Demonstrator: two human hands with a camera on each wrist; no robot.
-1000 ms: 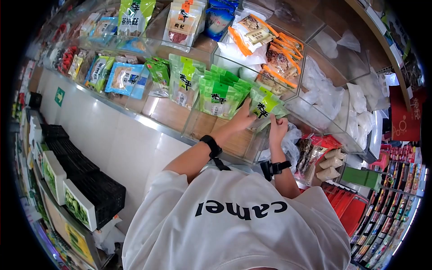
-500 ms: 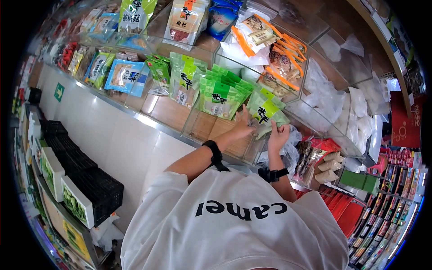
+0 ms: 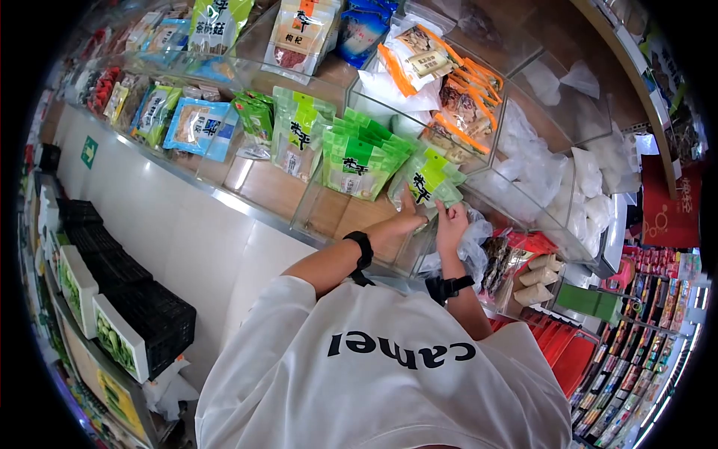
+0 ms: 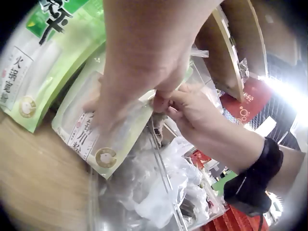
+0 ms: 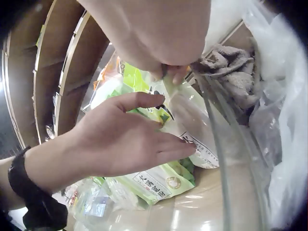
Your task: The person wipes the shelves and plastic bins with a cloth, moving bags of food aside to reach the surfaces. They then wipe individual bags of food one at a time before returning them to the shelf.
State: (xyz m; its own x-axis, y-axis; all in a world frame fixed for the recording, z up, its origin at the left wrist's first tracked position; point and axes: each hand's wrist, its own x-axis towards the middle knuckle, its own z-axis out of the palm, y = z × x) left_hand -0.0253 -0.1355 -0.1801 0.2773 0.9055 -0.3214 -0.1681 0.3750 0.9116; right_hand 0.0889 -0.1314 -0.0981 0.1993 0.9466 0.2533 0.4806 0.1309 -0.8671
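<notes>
A light green, clear-windowed food pouch (image 3: 441, 168) stands in a clear-walled bin, leaning beside a row of similar green pouches (image 3: 359, 161). My right hand (image 3: 452, 226) pinches its edge at the right; the left wrist view shows thumb and fingertips of that right hand (image 4: 195, 113) there. Lower down, my left hand (image 3: 396, 226) reaches the pouch's front. From the right wrist view, the fingers of my left hand (image 5: 120, 137) lie straight against the pouch (image 5: 185, 118), thumb held apart. The pouch's lower part shows white noodle-like contents and a printed label.
Clear partitions (image 3: 419, 251) edge the bin on the near side. White plastic bags (image 3: 523, 161) fill the bins to the right, and orange-edged packets (image 3: 467, 105) lie behind. A red folded-looking stack (image 3: 561, 337) stands at right; black crates (image 3: 161, 322) are at left.
My left hand came off the pouch with fingers spread, then moved back against its lower front. The right hand has kept its pinch. The pouch sits slightly closer to the row beside it.
</notes>
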